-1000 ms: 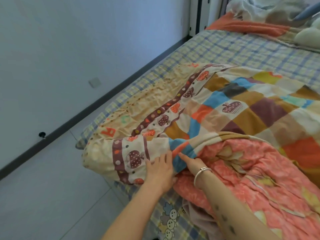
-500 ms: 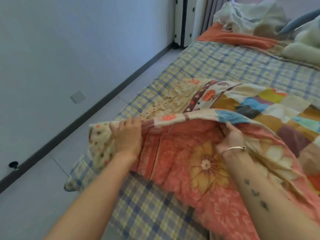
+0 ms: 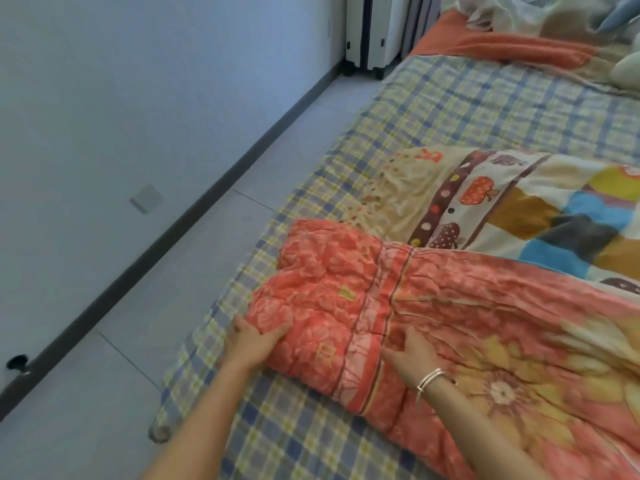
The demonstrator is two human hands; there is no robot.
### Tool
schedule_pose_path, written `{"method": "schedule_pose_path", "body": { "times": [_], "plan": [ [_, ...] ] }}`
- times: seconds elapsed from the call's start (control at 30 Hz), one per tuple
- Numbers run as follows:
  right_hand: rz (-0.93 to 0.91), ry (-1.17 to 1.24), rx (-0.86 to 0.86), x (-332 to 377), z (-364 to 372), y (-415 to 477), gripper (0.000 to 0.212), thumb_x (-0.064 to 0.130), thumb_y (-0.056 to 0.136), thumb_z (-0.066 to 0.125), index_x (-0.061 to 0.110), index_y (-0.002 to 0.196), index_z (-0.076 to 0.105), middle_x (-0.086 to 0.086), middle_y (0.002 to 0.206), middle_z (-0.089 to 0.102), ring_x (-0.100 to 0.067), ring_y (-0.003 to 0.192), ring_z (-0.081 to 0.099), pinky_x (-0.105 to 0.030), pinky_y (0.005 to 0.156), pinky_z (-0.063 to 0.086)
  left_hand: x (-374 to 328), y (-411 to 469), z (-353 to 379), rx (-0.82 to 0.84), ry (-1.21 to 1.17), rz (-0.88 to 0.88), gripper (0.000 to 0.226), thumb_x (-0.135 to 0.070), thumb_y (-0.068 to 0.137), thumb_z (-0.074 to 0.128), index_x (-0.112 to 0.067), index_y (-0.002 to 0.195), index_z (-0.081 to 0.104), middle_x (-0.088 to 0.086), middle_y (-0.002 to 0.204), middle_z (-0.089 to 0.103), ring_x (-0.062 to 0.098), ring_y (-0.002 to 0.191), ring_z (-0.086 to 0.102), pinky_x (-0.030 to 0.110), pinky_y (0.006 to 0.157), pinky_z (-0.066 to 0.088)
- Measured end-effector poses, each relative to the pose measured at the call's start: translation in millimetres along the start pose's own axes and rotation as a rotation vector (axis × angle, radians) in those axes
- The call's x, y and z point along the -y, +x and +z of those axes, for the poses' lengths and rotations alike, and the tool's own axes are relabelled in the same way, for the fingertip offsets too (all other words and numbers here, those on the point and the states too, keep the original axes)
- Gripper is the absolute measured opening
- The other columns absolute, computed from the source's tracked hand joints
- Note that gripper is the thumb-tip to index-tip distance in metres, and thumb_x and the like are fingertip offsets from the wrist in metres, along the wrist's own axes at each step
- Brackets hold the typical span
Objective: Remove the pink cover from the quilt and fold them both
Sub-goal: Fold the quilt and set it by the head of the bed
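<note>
Head view: half a second back both hands held the patchwork edge lifted. Now it is turned over, and the pink cover [image 3: 450, 317] lies face up from 6 to 4 o'clock, over the patchwork quilt [image 3: 540, 216] showing at 2 o'clock. Separation looks barely begun. The left hand [image 3: 256, 344] clasps the cover's padded end at 7 o'clock, thumb on top. The right hand [image 3: 407, 355], at 6 o'clock, digs fingertips in beside the striped band [image 3: 367, 341]; pinching or merely pressing, I cannot tell.
</note>
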State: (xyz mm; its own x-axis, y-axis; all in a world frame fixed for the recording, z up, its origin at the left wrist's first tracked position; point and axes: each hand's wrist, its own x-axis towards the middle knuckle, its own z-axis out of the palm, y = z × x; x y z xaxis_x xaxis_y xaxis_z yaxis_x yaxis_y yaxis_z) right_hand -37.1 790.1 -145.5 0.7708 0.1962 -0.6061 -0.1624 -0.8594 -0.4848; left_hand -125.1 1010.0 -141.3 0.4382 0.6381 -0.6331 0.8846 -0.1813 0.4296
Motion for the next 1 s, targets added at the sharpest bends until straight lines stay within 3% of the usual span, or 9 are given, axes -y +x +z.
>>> {"method": "schedule_pose_path", "body": {
  "times": [0.1,0.23,0.33,0.5,0.67,0.73,0.83,0.93,1.0],
  "plan": [
    [-0.027,-0.131,0.1,-10,13,-7,0.071,0.042,0.076,0.066,0.013,0.135,0.037,-0.009,0.139,0.044,-0.026,0.127,0.042,-0.034,0.104,0.035,-6,-6,10,0.018,-0.201,0.163,0.114,-0.073,0.042,0.07,-0.011,0.135,0.044,0.01,0.132,0.055,0.028,0.12,0.053,0.04,0.103,0.041],
    [-0.137,-0.588,0.348,0,32,-26,0.123,0.066,0.063,0.066,0.02,0.147,-0.01,-0.006,0.156,-0.003,-0.029,0.143,0.008,-0.052,0.114,0.006,-45,-15,-25,-0.22,0.098,0.352,0.062,-0.05,0.071,0.073,-0.019,0.123,0.057,0.01,0.117,0.064,0.033,0.108,0.058,0.036,0.088,0.044],
    [-0.381,-0.751,0.165,45,46,-47,0.089,0.037,0.087,0.055,0.013,0.147,-0.006,-0.01,0.153,0.017,-0.029,0.137,0.026,-0.049,0.112,0.017,-64,-14,-94,-0.396,0.321,0.438,0.055,-0.057,0.07,0.069,-0.018,0.108,0.064,0.015,0.107,0.067,0.037,0.099,0.06,0.038,0.079,0.045],
    [-0.617,-0.337,0.104,120,65,-77,0.067,0.015,0.089,0.047,0.017,0.146,0.014,-0.011,0.132,0.049,-0.029,0.116,0.05,-0.036,0.092,0.039,-68,-17,-191,-0.654,0.462,0.454,0.064,-0.053,0.068,0.074,-0.008,0.111,0.061,0.027,0.109,0.06,0.044,0.1,0.056,0.045,0.081,0.045],
    [-0.35,-0.23,0.437,82,66,-64,0.085,0.044,0.086,0.056,0.015,0.149,0.006,-0.011,0.155,0.013,-0.027,0.138,0.027,-0.032,0.111,0.027,-53,-14,-112,-0.365,0.694,0.496,0.086,-0.056,0.077,0.063,-0.021,0.145,0.025,0.016,0.14,0.034,0.034,0.129,0.033,0.054,0.103,0.03],
    [-0.373,-0.259,0.258,58,48,-52,0.073,0.049,0.088,0.043,0.012,0.146,0.018,-0.01,0.154,0.017,-0.027,0.138,0.028,-0.036,0.112,0.027,-53,-19,-62,-0.17,0.826,0.57,0.081,-0.059,0.082,0.054,-0.025,0.147,0.019,0.009,0.146,0.029,0.029,0.134,0.029,0.053,0.108,0.028],
    [-0.313,-0.236,-0.349,27,-11,-29,0.067,0.037,0.08,0.033,0.005,0.138,0.036,-0.017,0.146,0.035,-0.033,0.134,0.035,-0.051,0.111,0.024,-74,-35,2,0.047,0.865,0.703,0.071,-0.051,0.09,0.047,-0.025,0.147,0.015,0.007,0.147,0.027,0.025,0.137,0.026,0.051,0.11,0.024],
    [0.087,-0.469,-0.333,-29,-87,-7,0.068,0.029,0.087,0.048,0.009,0.144,0.018,-0.013,0.151,0.023,-0.027,0.14,0.022,-0.052,0.113,0.018,-101,-57,51,0.12,0.903,0.844,0.066,-0.046,0.094,0.043,-0.024,0.148,0.012,0.004,0.146,0.03,0.024,0.136,0.029,0.047,0.11,0.023],
    [0.225,-0.542,-0.241,-64,-121,-8,0.054,0.038,0.087,0.049,0.013,0.133,0.035,-0.012,0.136,0.047,-0.027,0.127,0.043,-0.044,0.104,0.033,-118,-72,74,0.164,0.895,0.922,0.062,-0.042,0.096,0.041,-0.024,0.148,0.013,0.004,0.144,0.032,0.024,0.134,0.031,0.045,0.107,0.026]
  ]
}}
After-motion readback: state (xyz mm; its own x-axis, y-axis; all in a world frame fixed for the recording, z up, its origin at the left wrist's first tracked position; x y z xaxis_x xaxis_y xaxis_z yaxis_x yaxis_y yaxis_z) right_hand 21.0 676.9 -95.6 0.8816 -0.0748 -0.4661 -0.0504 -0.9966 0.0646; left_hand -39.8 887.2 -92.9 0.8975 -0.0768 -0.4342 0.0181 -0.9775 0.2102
